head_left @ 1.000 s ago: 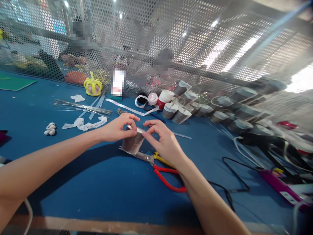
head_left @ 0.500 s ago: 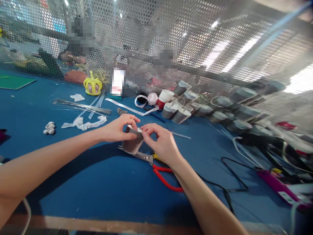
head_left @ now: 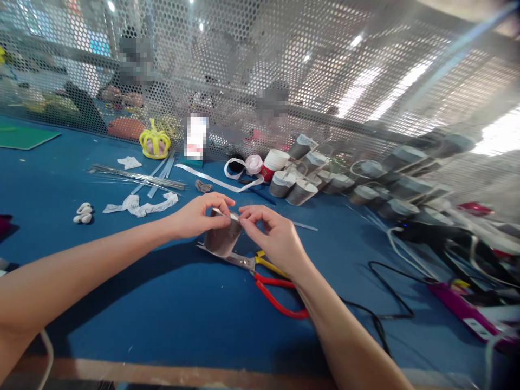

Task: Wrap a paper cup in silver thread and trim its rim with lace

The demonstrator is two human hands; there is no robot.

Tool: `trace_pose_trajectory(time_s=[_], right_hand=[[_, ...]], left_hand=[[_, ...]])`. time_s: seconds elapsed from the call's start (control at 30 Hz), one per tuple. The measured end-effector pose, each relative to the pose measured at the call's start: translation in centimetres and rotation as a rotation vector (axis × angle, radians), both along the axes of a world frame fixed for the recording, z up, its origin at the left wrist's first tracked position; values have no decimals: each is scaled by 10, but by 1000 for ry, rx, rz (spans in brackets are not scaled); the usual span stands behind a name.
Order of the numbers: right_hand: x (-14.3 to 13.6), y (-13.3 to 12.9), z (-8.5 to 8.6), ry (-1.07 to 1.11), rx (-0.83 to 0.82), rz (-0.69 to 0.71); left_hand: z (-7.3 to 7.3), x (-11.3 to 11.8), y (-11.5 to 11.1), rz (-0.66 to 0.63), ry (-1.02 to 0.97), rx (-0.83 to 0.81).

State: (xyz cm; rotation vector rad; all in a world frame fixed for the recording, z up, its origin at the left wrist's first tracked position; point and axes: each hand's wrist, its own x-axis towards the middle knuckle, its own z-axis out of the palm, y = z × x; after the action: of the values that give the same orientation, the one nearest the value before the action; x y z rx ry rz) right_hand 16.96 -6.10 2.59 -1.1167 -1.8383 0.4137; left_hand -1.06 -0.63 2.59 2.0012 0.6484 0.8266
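A small grey cup-shaped piece (head_left: pixel 221 238) with a pale inside stands over the blades of a pair of scissors (head_left: pixel 277 281) with red and yellow handles. My left hand (head_left: pixel 208 214) grips its rim, thumb on the outer wall and fingers bent over the opening. At the right side of the rim my right hand (head_left: pixel 270 230) is closed, thumb and fingertips pinched together. Whatever lies between those fingertips is too small to make out. Behind the hands are a grey coil of cord (head_left: pixel 203 186) and a white ribbon (head_left: pixel 209 177).
Several similar grey cups (head_left: pixel 301 191) are heaped at the back right. Thin wires (head_left: pixel 138 176), crumpled white fabric strips (head_left: pixel 140 205) and a yellow crown-shaped piece (head_left: pixel 155 142) lie to the left. A black cable (head_left: pixel 392 316) and a purple tool (head_left: pixel 457 309) are at right. Perforated mesh (head_left: pixel 227 65) borders the back.
My right hand has shifted slightly right, its fingertips moving a little away from my left hand. The cup has tilted slightly; more of the yellow scissor handle shows.
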Motion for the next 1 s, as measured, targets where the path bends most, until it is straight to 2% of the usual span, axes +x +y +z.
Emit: trace_pose_trajectory(time_s=[0.17,0.3,0.47,0.73,1.0], right_hand=[[0,-4,4,-20,-2,-38],[-5,-5,4,-134,-13,-13],[-8,-7,3,-113,-69,29],[-9,-8,5,-142,-97,10],[-8,-7,4,-147,-96,11]], left_hand=[[0,0,0,-8,-18,-42],[2,0,-3,-21,22,25],[3,-1,-3,-20,78,106],[2,-1,-3,-60,76,106],[1,1,-5,-38,46,100]])
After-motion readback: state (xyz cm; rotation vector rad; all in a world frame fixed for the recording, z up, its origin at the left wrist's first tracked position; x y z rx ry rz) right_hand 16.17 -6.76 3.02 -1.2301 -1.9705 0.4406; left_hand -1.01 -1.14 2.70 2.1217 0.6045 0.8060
